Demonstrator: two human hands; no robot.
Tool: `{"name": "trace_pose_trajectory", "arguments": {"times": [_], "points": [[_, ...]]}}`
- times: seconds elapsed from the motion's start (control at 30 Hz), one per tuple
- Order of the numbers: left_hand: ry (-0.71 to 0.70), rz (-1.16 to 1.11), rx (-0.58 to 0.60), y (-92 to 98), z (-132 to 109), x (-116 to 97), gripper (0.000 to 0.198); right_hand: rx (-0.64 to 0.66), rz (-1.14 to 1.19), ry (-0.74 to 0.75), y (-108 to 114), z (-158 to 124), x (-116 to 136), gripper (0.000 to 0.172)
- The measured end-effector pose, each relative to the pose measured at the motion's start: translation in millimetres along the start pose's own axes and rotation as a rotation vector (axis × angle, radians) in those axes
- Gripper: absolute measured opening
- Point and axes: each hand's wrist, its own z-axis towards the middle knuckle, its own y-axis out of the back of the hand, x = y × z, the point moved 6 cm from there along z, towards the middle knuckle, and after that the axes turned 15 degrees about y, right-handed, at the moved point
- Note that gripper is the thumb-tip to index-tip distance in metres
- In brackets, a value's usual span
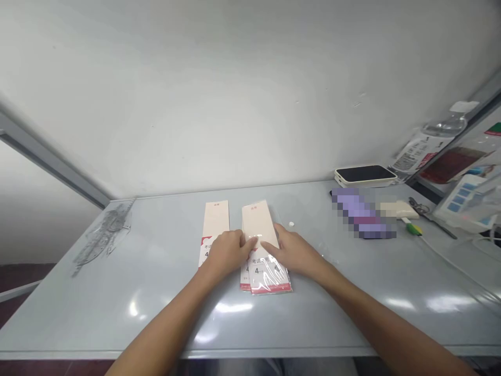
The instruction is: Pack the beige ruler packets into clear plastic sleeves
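Seemingly a personal desk (97, 313) — phone (367, 174), water bottle (432, 138), cable (414, 228) — against a white wall (235, 104).

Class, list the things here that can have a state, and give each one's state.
Top packet: glossy clear wrap, overlapping another
Lower packet: mostly covered
Left packet: apart, partly hidden
Left hand: thumb on top packet
Right hand: thumb on top packet
Phone: flat, screen dark
Bottle: capped
Cable: plugged in or not, unclear
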Motion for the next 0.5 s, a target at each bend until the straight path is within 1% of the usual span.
{"name": "trace_pose_trajectory", "arguments": {"times": [0.1,0.2,0.27,0.33,0.37,0.43,0.5], "points": [[-0.026,0.093,-0.036,-5.7,0.8,-0.3,0.045,0.049,-0.073,0.008,-3.5,0.0,0.4,0.041],[-0.026,0.119,-0.030,-7.4,0.3,-0.6,0.045,0.070,-0.119,0.008,-5.4,0.0,1.6,0.041],[-0.009,0.114,-0.018,-4.8,0.8,0.6,0.045,0.076,-0.155,0.016,-4.9,0.3,3.0,0.041],[0.019,0.109,-0.042,3.4,2.7,2.8,0.043,0.072,-0.213,0.020,-0.8,0.9,4.5,0.042],[0.032,0.118,-0.078,10.0,3.8,3.9,0.042,0.067,-0.254,0.012,2.8,1.2,4.7,0.042],[0.055,0.178,-0.202,26.4,5.4,5.7,0.041,0.036,-0.365,-0.019,14.0,1.8,3.9,0.044],[0.084,0.277,-0.328,40.5,4.8,6.8,0.042,-0.033,-0.502,-0.042,28.2,2.1,2.3,0.043]]}}
